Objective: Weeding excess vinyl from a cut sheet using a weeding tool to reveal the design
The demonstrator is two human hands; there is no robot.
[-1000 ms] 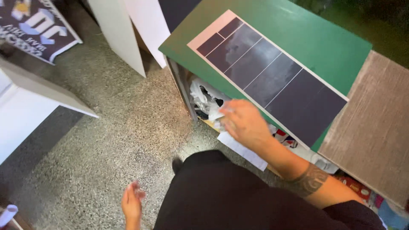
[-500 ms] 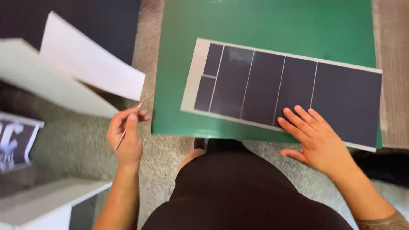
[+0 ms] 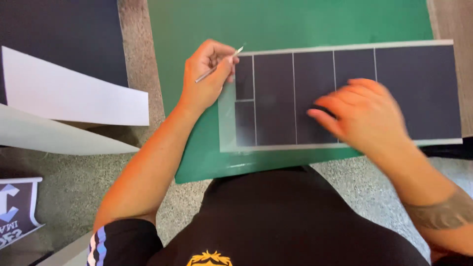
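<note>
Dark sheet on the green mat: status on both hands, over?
Left hand grips thin metal tool at dark sheet's top-left corner. Right hand flat on sheet, blurred. Green mat underneath; nothing blocking.

Dark scored vinyl sheet (image 3: 315,93) flat on mat

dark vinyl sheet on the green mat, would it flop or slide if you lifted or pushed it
The dark vinyl sheet looks thin and lies dead flat on the green cutting mat, so it would probably flop when lifted by an edge. It seems light, so a push might slide it; the right hand resting on it likely steadies it. Near the thin tool in the left hand, cut panels could peel.
</note>
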